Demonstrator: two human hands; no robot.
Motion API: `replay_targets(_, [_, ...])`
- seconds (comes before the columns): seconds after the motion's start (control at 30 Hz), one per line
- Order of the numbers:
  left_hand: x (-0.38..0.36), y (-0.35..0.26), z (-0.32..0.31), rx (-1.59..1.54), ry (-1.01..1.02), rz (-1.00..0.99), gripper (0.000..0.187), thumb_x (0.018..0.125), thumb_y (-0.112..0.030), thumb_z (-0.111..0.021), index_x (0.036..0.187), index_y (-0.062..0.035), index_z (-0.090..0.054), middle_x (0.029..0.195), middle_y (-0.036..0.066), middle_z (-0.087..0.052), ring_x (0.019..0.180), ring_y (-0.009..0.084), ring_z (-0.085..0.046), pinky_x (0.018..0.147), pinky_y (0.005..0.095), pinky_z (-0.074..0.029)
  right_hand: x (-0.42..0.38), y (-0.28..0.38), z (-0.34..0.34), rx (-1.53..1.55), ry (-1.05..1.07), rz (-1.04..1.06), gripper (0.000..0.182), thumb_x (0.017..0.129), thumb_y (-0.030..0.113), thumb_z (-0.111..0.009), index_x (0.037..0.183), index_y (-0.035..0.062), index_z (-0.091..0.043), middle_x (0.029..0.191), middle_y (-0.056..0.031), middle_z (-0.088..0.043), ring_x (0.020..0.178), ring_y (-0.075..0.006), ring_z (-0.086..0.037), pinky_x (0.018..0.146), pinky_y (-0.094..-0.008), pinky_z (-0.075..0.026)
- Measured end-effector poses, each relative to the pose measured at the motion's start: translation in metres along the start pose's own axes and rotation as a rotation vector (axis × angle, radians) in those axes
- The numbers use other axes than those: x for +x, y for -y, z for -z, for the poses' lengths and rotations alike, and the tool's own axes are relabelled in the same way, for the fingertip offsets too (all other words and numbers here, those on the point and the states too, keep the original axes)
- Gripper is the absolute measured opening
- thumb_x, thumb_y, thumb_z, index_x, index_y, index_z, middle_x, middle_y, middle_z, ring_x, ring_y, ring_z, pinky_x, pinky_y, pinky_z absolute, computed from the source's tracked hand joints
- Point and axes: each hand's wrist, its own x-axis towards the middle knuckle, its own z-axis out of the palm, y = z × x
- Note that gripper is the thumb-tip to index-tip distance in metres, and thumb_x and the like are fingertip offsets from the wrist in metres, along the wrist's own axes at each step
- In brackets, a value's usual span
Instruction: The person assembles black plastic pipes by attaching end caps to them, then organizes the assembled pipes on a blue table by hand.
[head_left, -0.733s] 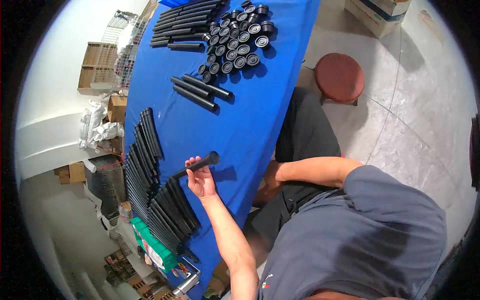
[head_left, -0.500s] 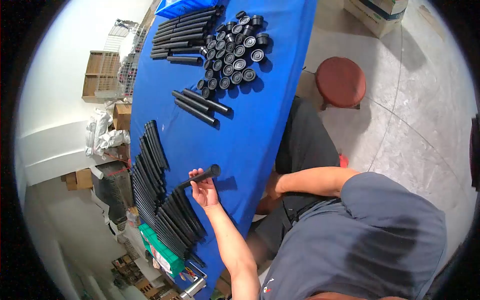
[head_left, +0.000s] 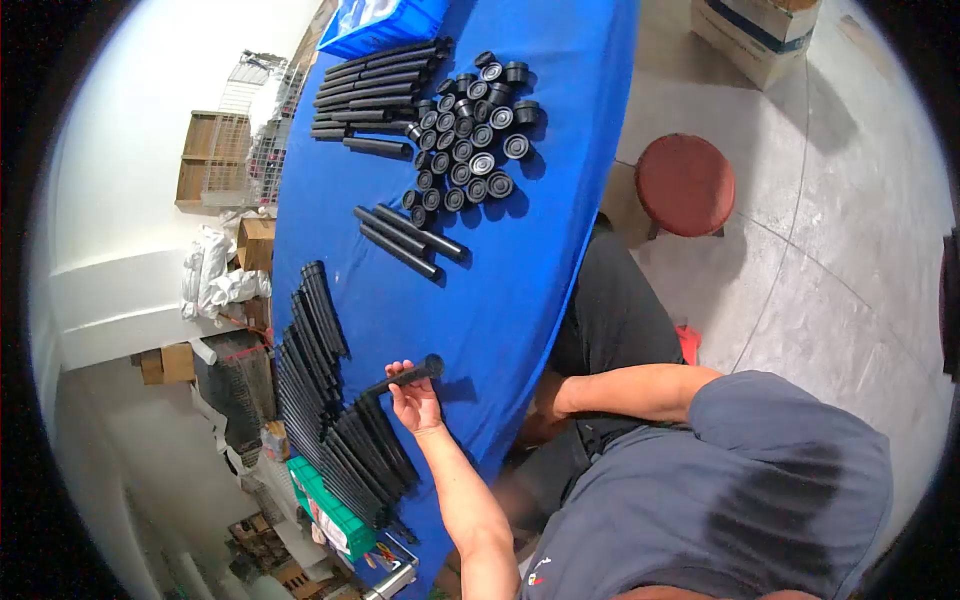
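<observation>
My left hand is closed around a black tube, its fingers and thumb pinching it close to the wider end. That wider end points right, over the blue cloth; the other end reaches towards the stacked black tubes. Low beside the table edge, my right hand is near my lap, its fingers dark and partly hidden. A second group of slim black tubes lies beyond the held one. Farther up the cloth are a few shorter black tubes lying side by side.
Many round black caps cluster on the blue-covered table, beside a row of black tubes. A blue crate stands at the far end, a green box at the near end. A red stool is on the floor.
The view has shifted slightly, so the scene sits lower and further right. My left hand keeps hold of the black tube, which is tilted a little differently. My right hand stays near my lap.
</observation>
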Motion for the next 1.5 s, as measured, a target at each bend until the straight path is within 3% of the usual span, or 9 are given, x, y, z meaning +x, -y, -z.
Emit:
replay_targets(0.1, [0.002, 0.001, 0.003, 0.033, 0.017, -0.033, 0.037, 0.102, -0.011, -0.059, 0.138, -0.0044, -0.051, 0.139, 0.016, -0.059, 0.133, 0.0336, -0.055, 0.112, 0.0539, -0.047, 0.003, -0.009, -0.013, 0.043, -0.057, 0.022, 0.06, 0.091, 0.05, -0.062, 0.14, 0.0143, -0.06, 0.15, -0.0125, -0.053, 0.142, -0.032, -0.045, 0.118, -0.0465, -0.033])
replay_targets(0.2, [0.001, 0.003, 0.002, 0.076, 0.041, -0.015, 0.037, 0.102, -0.013, -0.06, 0.137, -0.0031, -0.052, 0.142, 0.015, -0.058, 0.135, 0.0334, -0.053, 0.105, 0.0442, -0.053, 0.006, -0.016, -0.034, 0.022, -0.204, 0.029, 0.054, 0.093, 0.047, -0.061, 0.133, 0.0121, -0.065, 0.145, -0.0147, -0.057, 0.137, -0.0342, -0.049, 0.114, -0.0476, -0.036])
replay_targets(0.33, [0.0, 0.004, 0.004, 0.079, 0.033, -0.035, 0.038, 0.102, -0.014, -0.06, 0.138, -0.0037, -0.052, 0.141, 0.015, -0.058, 0.135, 0.034, -0.053, 0.107, 0.0482, -0.051, 0.003, -0.022, -0.047, -0.152, -0.398, 0.085, 0.048, 0.094, 0.044, -0.062, 0.129, 0.0107, -0.067, 0.14, -0.0164, -0.061, 0.13, -0.0349, -0.056, 0.108, -0.0475, -0.044])
replay_targets(0.37, [0.001, 0.005, 0.004, 0.093, 0.018, -0.045, 0.038, 0.102, -0.014, -0.061, 0.138, -0.004, -0.052, 0.141, 0.015, -0.059, 0.135, 0.034, -0.053, 0.108, 0.0497, -0.051, -0.025, 0.015, 0.021, -0.023, 0.25, -0.094, 0.044, 0.093, 0.039, -0.066, 0.124, 0.0078, -0.068, 0.126, -0.0184, -0.068, 0.117, -0.0343, -0.065, 0.095, -0.0478, -0.053])
replay_targets(0.4, [0.001, 0.005, 0.005, 0.108, 0.002, -0.053, 0.038, 0.102, -0.014, -0.061, 0.138, -0.0042, -0.052, 0.14, 0.015, -0.059, 0.135, 0.0341, -0.053, 0.108, 0.0513, -0.05, -0.035, 0.017, 0.011, -0.058, 0.032, 0.079, 0.037, 0.09, 0.036, -0.068, 0.111, 0.0058, -0.071, 0.103, -0.0168, -0.074, 0.096, -0.0359, -0.072, 0.08, -0.0493, -0.057])
replay_targets(0.47, [0.004, 0.006, 0.007, 0.107, 0.014, -0.052, 0.037, 0.102, -0.014, -0.06, 0.138, -0.0054, -0.052, 0.14, 0.014, -0.06, 0.134, 0.034, -0.054, 0.109, 0.0541, -0.049, -0.067, 0.035, 0.064, 0.152, 0.002, 0.375, 0.035, 0.088, 0.036, -0.07, 0.093, 0.0023, -0.075, 0.086, -0.0203, -0.073, 0.081, -0.0393, -0.072, 0.069, -0.0516, -0.058])
replay_targets(0.6, [0.008, 0.004, 0.009, 0.074, 0.038, -0.019, 0.035, 0.103, -0.016, -0.058, 0.137, -0.0078, -0.054, 0.14, 0.013, -0.06, 0.134, 0.0335, -0.054, 0.11, 0.0581, -0.047, -0.047, 0.005, 0.138, 0.086, -0.737, 0.11, 0.046, 0.092, 0.049, -0.063, 0.078, 0.0053, -0.066, 0.073, -0.0195, -0.068, 0.074, -0.0407, -0.069, 0.067, -0.0525, -0.056])
replay_targets(0.77, [0.011, 0.004, 0.01, 0.037, -0.052, -0.023, 0.034, 0.101, -0.015, -0.062, 0.134, -0.0108, -0.056, 0.135, 0.014, -0.063, 0.131, 0.0336, -0.057, 0.106, 0.0619, -0.049, -0.023, -0.036, 0.151, -0.143, -0.667, -0.008, 0.045, 0.095, 0.048, -0.06, 0.077, 0.0067, -0.064, 0.073, -0.0172, -0.068, 0.073, -0.0404, -0.068, 0.063, -0.0524, -0.053])
replay_targets(1.5, [0.007, 0.009, -0.004, 0.115, -0.047, -0.007, 0.038, 0.101, -0.015, -0.062, 0.138, -0.0161, -0.054, 0.134, 0.013, -0.062, 0.132, 0.0354, -0.054, 0.105, 0.0642, -0.047, -0.026, -0.04, 0.154, -0.067, -0.708, 0.016, 0.042, 0.097, 0.044, -0.06, 0.076, 0.0075, -0.058, 0.073, -0.0166, -0.064, 0.073, -0.0405, -0.065, 0.062, -0.0521, -0.05])
